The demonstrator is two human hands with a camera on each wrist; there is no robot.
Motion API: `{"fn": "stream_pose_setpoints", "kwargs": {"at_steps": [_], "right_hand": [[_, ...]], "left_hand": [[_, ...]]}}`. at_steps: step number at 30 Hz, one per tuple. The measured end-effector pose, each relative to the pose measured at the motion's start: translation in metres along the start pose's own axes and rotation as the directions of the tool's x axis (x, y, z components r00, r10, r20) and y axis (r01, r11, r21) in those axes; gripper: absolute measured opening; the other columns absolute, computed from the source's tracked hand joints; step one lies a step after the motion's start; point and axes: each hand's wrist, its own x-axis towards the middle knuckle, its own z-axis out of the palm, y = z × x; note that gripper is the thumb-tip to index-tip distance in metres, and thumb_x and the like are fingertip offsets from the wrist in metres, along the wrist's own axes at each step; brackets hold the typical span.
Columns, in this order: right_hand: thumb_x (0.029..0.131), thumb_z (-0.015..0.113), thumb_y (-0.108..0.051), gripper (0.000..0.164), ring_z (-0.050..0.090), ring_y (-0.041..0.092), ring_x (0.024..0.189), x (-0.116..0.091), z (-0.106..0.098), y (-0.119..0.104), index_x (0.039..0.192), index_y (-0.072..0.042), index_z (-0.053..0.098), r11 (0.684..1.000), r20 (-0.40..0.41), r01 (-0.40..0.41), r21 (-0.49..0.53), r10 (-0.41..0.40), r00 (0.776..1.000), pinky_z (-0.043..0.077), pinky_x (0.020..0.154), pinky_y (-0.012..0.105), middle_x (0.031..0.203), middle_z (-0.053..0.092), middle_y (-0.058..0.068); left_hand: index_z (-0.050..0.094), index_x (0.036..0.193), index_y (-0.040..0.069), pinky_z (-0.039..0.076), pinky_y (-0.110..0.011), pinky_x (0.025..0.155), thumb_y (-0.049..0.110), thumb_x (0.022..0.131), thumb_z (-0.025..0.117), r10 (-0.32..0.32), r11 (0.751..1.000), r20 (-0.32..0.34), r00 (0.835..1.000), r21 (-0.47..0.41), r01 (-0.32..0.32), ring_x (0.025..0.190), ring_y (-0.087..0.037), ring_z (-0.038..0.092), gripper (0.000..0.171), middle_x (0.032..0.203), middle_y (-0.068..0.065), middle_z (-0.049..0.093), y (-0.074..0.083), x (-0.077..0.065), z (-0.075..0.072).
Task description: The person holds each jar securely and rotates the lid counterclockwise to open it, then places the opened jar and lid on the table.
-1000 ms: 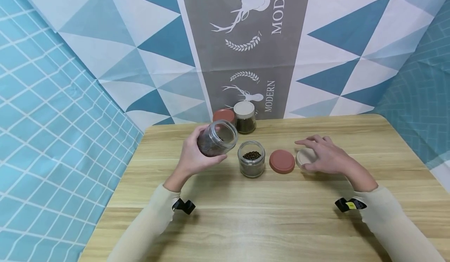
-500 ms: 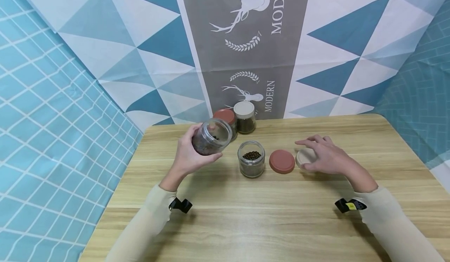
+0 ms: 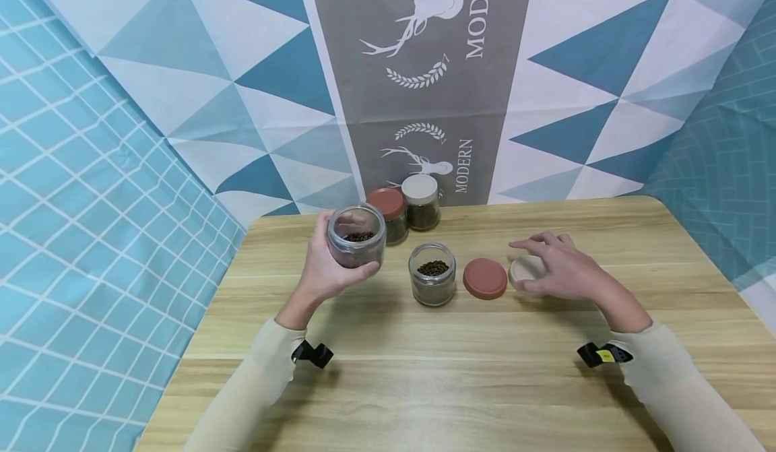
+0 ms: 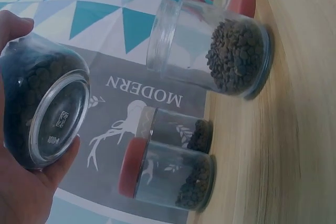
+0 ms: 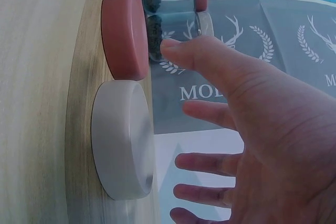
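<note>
My left hand (image 3: 324, 263) grips an uncovered glass jar (image 3: 356, 238) of dark beans, its fingers and thumb wrapped round the side. In the left wrist view the jar's embossed base (image 4: 60, 121) shows, raised off the table. Just right of it in the head view, a second open glass jar (image 3: 433, 275) stands upright, partly filled with brown beans. My right hand (image 3: 560, 267) hovers above a white lid (image 5: 122, 140), fingers spread and relaxed, holding nothing. Beside that lid lies a red lid (image 3: 485, 278), flat on the wood.
At the back of the wooden table (image 3: 424, 384) stand a red-lidded jar (image 3: 388, 213) and a white-lidded jar (image 3: 421, 201), side by side, both with dark contents. A patterned cloth (image 3: 418, 81) hangs behind the table's rear edge.
My left hand has drawn the jar left, away from the standing jar, and turned it from a strong tilt to nearly upright. My right hand has stayed in place.
</note>
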Motion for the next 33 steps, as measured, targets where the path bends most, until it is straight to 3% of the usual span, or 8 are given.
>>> {"fn": "stream_pose_setpoints", "kwargs": {"at_steps": [5, 11, 20, 25, 29, 33], "right_hand": [[0.088, 0.089, -0.054, 0.084, 0.052, 0.054, 0.134, 0.0, -0.001, 0.0, 0.159, -0.016, 0.063, 1.0, -0.007, 0.002, -0.007, -0.002, 1.0, 0.06, 0.084, 0.071, 0.157, 0.057, 0.033], [0.088, 0.089, -0.054, 0.084, 0.052, 0.055, 0.136, 0.0, -0.001, 0.0, 0.159, -0.016, 0.063, 1.0, -0.014, 0.005, -0.007, -0.005, 1.0, 0.06, 0.084, 0.074, 0.158, 0.057, 0.033], [0.089, 0.088, -0.055, 0.083, 0.052, 0.056, 0.137, 0.001, -0.001, -0.002, 0.159, -0.016, 0.064, 1.0, -0.022, 0.011, -0.02, -0.011, 1.0, 0.06, 0.087, 0.075, 0.157, 0.058, 0.033], [0.09, 0.089, -0.054, 0.082, 0.053, 0.056, 0.137, 0.001, -0.002, -0.004, 0.158, -0.016, 0.064, 1.0, -0.038, 0.011, -0.025, -0.012, 0.999, 0.06, 0.086, 0.075, 0.156, 0.059, 0.033], [0.089, 0.089, -0.055, 0.083, 0.052, 0.057, 0.137, 0.001, -0.002, -0.005, 0.158, -0.016, 0.064, 1.0, -0.048, 0.014, -0.025, -0.015, 0.999, 0.06, 0.086, 0.075, 0.156, 0.059, 0.032], [0.089, 0.089, -0.056, 0.083, 0.052, 0.056, 0.137, 0.001, -0.002, -0.005, 0.158, -0.016, 0.064, 1.0, -0.054, 0.014, -0.024, -0.015, 0.998, 0.06, 0.085, 0.073, 0.156, 0.059, 0.031]], "left_hand": [[0.049, 0.144, -0.003, 0.058, -0.023, 0.112, 0.012, 0.073, 0.099, 0.038, 0.993, -0.02, 0.999, -0.108, -0.04, 0.124, -0.007, 0.074, 0.088, 0.135, -0.009, 0.071, 0.001, 0.002, 0.001], [0.05, 0.147, -0.004, 0.059, -0.023, 0.112, 0.034, 0.077, 0.102, 0.073, 0.987, -0.025, 0.997, -0.143, -0.076, 0.123, -0.007, 0.075, 0.095, 0.134, -0.001, 0.069, -0.001, 0.005, 0.003], [0.05, 0.144, -0.008, 0.057, -0.023, 0.113, 0.033, 0.077, 0.103, 0.122, 0.977, -0.023, 0.992, -0.175, -0.124, 0.123, -0.008, 0.072, 0.095, 0.132, 0.004, 0.072, -0.01, 0.003, 0.008], [0.046, 0.143, -0.012, 0.056, -0.022, 0.115, 0.033, 0.077, 0.104, 0.109, 0.975, 0.001, 0.994, -0.197, -0.107, 0.125, -0.006, 0.072, 0.099, 0.132, 0.007, 0.072, -0.016, 0.0, 0.012], [0.045, 0.144, -0.012, 0.057, -0.022, 0.114, 0.022, 0.076, 0.103, 0.082, 0.977, 0.017, 0.996, -0.198, -0.077, 0.124, -0.006, 0.073, 0.096, 0.132, 0.002, 0.072, -0.022, -0.003, 0.013], [0.046, 0.145, -0.01, 0.057, -0.022, 0.113, 0.01, 0.074, 0.101, 0.041, 0.984, 0.036, 0.999, -0.177, -0.034, 0.124, -0.006, 0.072, 0.092, 0.134, -0.017, 0.072, -0.025, -0.005, 0.014]]}}
